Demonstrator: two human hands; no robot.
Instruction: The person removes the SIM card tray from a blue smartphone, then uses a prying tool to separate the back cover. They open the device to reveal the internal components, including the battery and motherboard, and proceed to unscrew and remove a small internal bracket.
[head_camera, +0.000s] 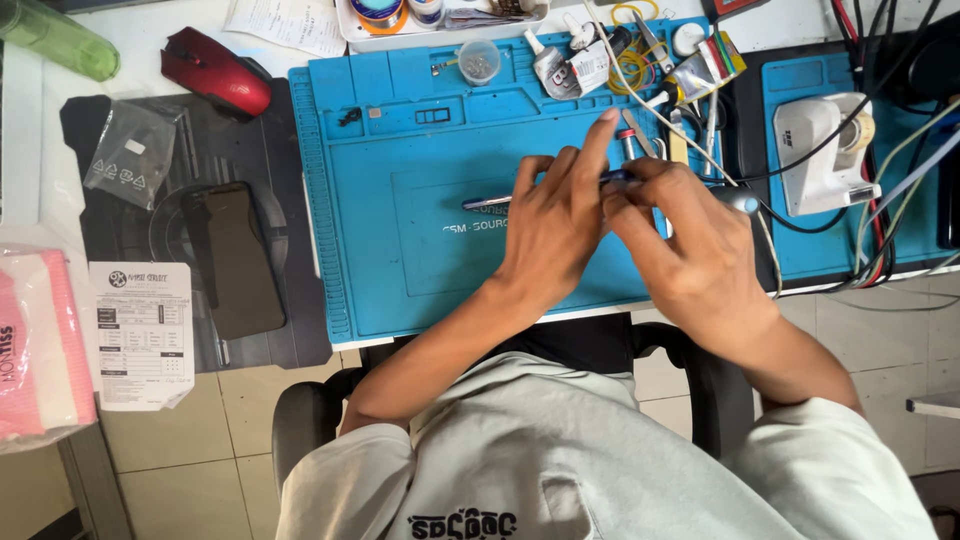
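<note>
White bench (180, 30) fills the view, and over its middle lies the big blue silicone work mat (400, 250), front edge nearest the person. Dark grey mat (260, 150) sits at the bench's left side, carrying a flat black phone (243, 262), with a red computer mouse (215, 70) toward the back left corner. Both hands meet over the blue mat's centre-right: left hand (553, 225) and right hand (690, 240) touching, each closed around a slim blue-handled screwdriver (500, 201), its shaft pointing left
</note>
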